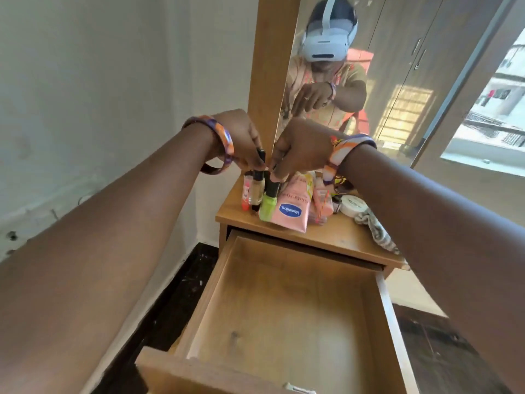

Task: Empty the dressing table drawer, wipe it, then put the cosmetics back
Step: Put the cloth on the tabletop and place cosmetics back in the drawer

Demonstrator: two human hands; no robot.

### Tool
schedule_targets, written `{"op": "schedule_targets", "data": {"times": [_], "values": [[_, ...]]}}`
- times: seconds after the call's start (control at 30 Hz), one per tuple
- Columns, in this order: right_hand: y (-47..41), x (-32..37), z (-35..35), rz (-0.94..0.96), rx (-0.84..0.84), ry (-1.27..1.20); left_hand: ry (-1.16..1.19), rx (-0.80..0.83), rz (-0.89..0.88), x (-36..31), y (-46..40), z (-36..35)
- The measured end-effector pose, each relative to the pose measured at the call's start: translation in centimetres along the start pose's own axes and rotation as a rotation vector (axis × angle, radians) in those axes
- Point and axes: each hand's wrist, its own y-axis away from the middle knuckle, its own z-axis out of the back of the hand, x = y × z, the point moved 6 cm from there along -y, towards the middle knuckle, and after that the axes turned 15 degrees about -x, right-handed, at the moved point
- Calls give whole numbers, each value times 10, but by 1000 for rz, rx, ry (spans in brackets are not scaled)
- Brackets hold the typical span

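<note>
The wooden drawer (292,314) is pulled out and holds nothing. On the dressing table top (349,237) stands a cluster of cosmetics. My left hand (241,137) pinches the black cap of a beige foundation bottle (59,191). My right hand (301,149) has its fingertips on the black cap of a lime green bottle (268,204). Beside them lie a pink Vaseline tube (292,211), a small orange-pink bottle (246,194) and a pink pouch (322,204).
A white round jar (353,204) and a crumpled grey patterned cloth (375,228) lie on the table's right side. A mirror (369,81) rises behind the cosmetics, with a white wall at left and dark floor below.
</note>
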Motion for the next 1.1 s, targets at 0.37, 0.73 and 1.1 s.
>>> {"op": "schedule_targets", "data": {"times": [0.37,0.73,1.1], "values": [[95,4,-101,-249,-19,-33,-136,54,173,74,62,-130],[96,6,-160,-257,-150,-168,-265,-188,134,95,68,-156],[89,6,-169,-323,-167,-227,-345,-163,48,87,64,-159]]}}
